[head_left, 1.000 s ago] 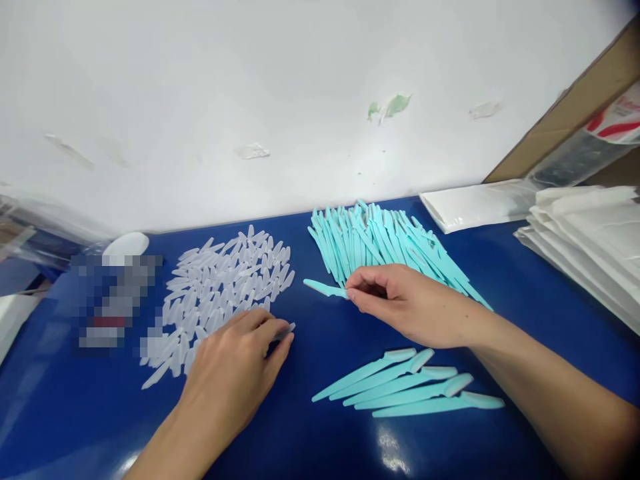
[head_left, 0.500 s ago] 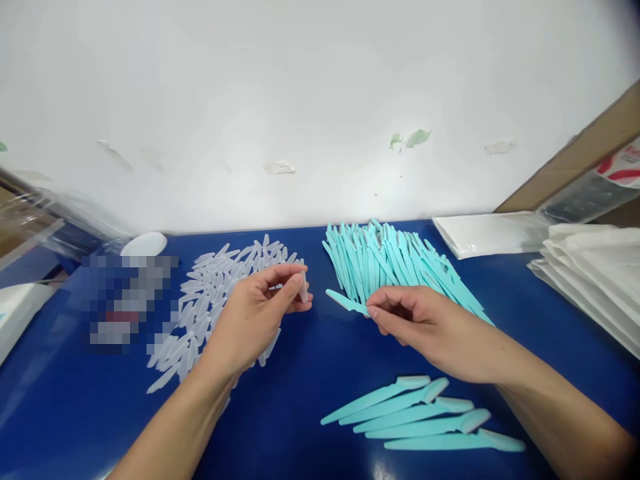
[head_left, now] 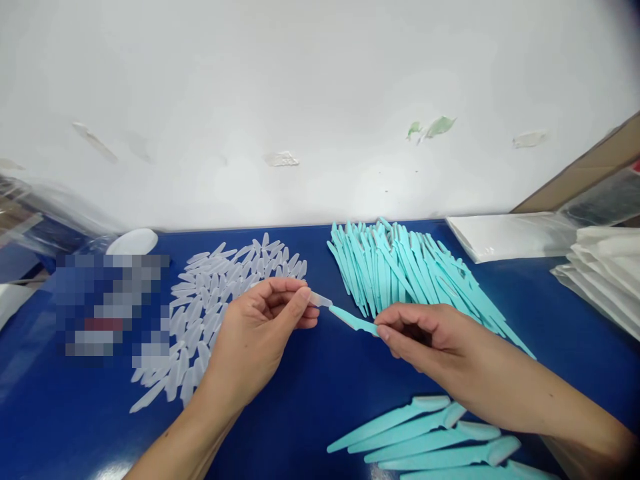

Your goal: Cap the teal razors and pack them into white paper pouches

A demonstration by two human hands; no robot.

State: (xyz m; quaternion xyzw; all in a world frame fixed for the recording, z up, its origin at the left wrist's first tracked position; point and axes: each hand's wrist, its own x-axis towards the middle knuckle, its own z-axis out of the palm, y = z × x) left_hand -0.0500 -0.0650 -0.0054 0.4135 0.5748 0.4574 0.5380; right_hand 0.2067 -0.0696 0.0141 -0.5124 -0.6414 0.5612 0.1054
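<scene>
Between thumb and fingers, my left hand (head_left: 273, 320) pinches a small translucent blade cap (head_left: 321, 299). Its free end points right and meets the tip of a turquoise eyebrow razor (head_left: 354, 321). My right hand (head_left: 425, 333) grips that razor by its handle, which the fingers mostly hide. Behind my left hand spreads a pile of loose translucent caps (head_left: 205, 300). A heap of turquoise razors (head_left: 380, 267) lies behind my right hand. Nearer to me, several razors with translucent caps on their heads (head_left: 430, 437) lie in a row, partly cut off by the frame's bottom.
The blue tabletop (head_left: 290, 413) runs back to a white wall (head_left: 320, 100). On the right are a flat white packet (head_left: 505, 237) and stacked white sheets or bags (head_left: 605, 280). A white round object (head_left: 133, 242) stands at the left, beside a blurred-out patch.
The cap in my left hand has turned from upright to pointing right, and the razor tip now meets it. The view has shifted slightly, with the capped razors lower in frame.
</scene>
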